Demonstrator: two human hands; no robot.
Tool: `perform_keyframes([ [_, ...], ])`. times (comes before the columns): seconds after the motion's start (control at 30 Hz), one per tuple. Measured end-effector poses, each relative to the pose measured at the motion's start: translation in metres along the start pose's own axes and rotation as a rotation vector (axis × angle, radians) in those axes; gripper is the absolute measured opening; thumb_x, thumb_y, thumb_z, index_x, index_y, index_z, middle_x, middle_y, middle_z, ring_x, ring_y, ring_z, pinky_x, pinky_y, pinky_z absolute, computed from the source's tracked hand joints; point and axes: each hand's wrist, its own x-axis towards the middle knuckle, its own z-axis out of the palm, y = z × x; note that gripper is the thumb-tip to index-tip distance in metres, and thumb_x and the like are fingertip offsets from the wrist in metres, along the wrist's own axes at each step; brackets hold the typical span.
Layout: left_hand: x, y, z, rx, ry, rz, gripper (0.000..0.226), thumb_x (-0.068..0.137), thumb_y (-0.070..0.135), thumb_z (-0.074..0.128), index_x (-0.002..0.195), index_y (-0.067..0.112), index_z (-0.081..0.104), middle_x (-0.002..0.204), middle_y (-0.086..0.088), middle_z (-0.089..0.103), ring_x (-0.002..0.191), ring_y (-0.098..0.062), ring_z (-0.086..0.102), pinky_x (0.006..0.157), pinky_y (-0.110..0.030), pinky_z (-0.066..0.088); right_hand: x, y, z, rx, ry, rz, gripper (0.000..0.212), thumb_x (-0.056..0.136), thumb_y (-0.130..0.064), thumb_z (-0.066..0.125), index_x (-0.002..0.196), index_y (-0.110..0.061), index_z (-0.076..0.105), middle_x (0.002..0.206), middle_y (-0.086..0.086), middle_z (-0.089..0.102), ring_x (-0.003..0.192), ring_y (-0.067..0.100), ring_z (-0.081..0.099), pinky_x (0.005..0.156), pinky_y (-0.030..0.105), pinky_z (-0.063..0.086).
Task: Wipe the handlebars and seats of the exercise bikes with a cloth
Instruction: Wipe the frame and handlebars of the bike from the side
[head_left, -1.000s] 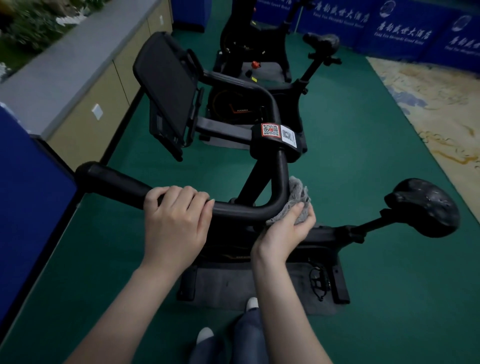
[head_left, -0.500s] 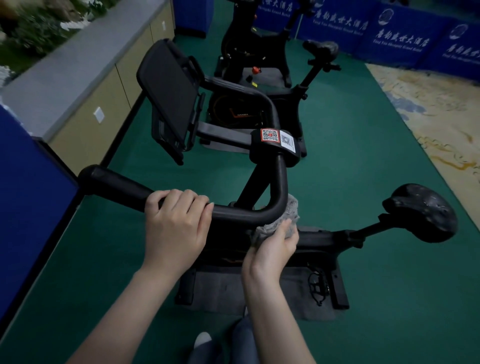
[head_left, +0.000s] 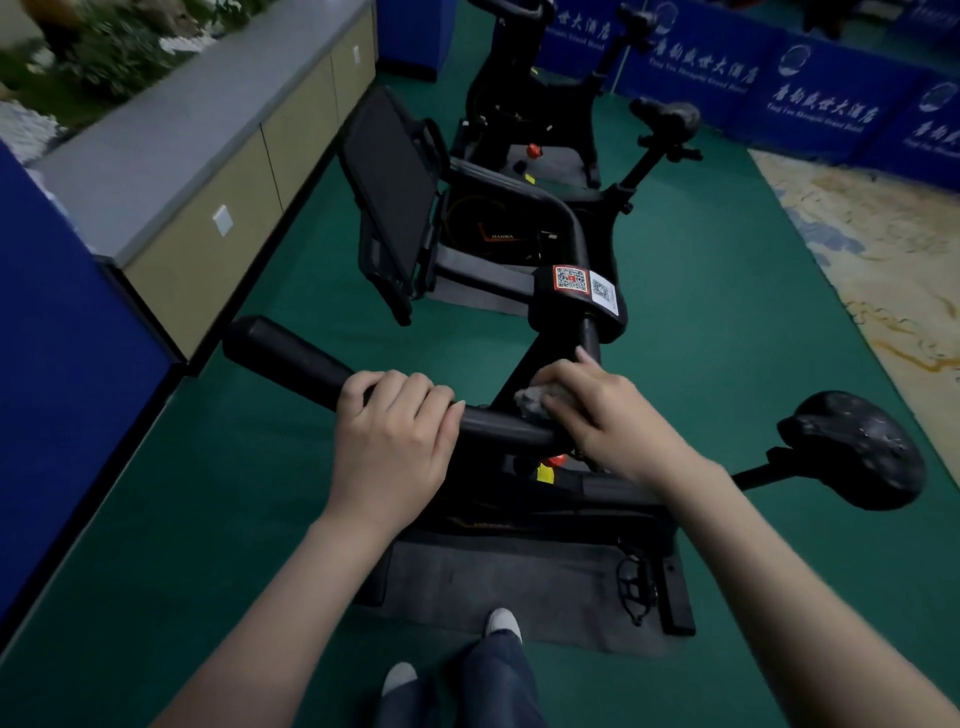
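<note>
A black exercise bike stands right in front of me. My left hand (head_left: 395, 441) grips its near black handlebar (head_left: 291, 353), fingers curled over the top. My right hand (head_left: 602, 410) lies over the bend of the same bar and holds a grey cloth (head_left: 532, 402) against it; only a corner of the cloth shows under the fingers. The bike's black seat (head_left: 857, 452) sticks out at the right, apart from both hands. A dark screen (head_left: 395, 192) is mounted ahead of the bars.
A second bike with its seat (head_left: 667, 117) stands behind, and a third (head_left: 530, 88) farther back. A grey-topped counter (head_left: 171, 140) runs along the left, blue panels (head_left: 810, 93) along the back. My feet stand at a grey mat (head_left: 509, 587) on green carpet.
My right hand with the cloth has come from under the bend of the handlebar up over its top. My left hand kept its grip on the bar.
</note>
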Motion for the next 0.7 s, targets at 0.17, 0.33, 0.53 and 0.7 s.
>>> perform_keyframes([
  [0.17, -0.001, 0.001, 0.002, -0.004, 0.007, -0.010, 0.034, 0.101, 0.030, 0.036, 0.085, 0.018, 0.064, 0.079, 0.003, 0.061, 0.077, -0.020, 0.057, 0.090, -0.035, 0.031, 0.018, -0.023, -0.001, 0.073, -0.153, -0.010, 0.022, 0.098, -0.017, 0.049, 0.120, -0.018, 0.052, 0.079, -0.021, 0.061, 0.078, 0.000, 0.055, 0.075, 0.019, 0.043],
  [0.33, -0.001, 0.001, 0.003, 0.001, 0.016, -0.018, 0.032, 0.101, 0.029, 0.037, 0.085, 0.018, 0.064, 0.079, 0.004, 0.061, 0.077, -0.020, 0.056, 0.090, -0.035, 0.032, 0.031, -0.040, 0.006, 0.205, -0.126, 0.068, 0.014, 0.096, -0.014, 0.052, 0.110, -0.015, 0.056, 0.099, 0.002, 0.067, 0.094, 0.017, 0.061, 0.085, 0.029, 0.048],
  [0.53, -0.001, 0.001, 0.005, -0.006, 0.039, -0.020, 0.031, 0.100, 0.028, 0.040, 0.084, 0.017, 0.065, 0.078, 0.003, 0.062, 0.076, -0.020, 0.058, 0.089, -0.035, 0.032, 0.034, -0.045, 0.010, 0.189, -0.044, 0.099, 0.008, 0.094, -0.016, 0.057, 0.096, -0.012, 0.064, 0.081, -0.008, 0.058, 0.081, 0.011, 0.055, 0.069, 0.012, 0.039],
  [0.7, -0.001, 0.002, 0.006, -0.007, 0.045, -0.018, 0.031, 0.100, 0.027, 0.039, 0.083, 0.017, 0.064, 0.078, 0.003, 0.062, 0.076, -0.020, 0.057, 0.089, -0.036, 0.033, 0.027, -0.043, 0.008, 0.104, -0.046, 0.009, 0.012, 0.095, -0.017, 0.057, 0.098, -0.006, 0.063, 0.092, 0.001, 0.060, 0.089, 0.017, 0.056, 0.081, 0.025, 0.043],
])
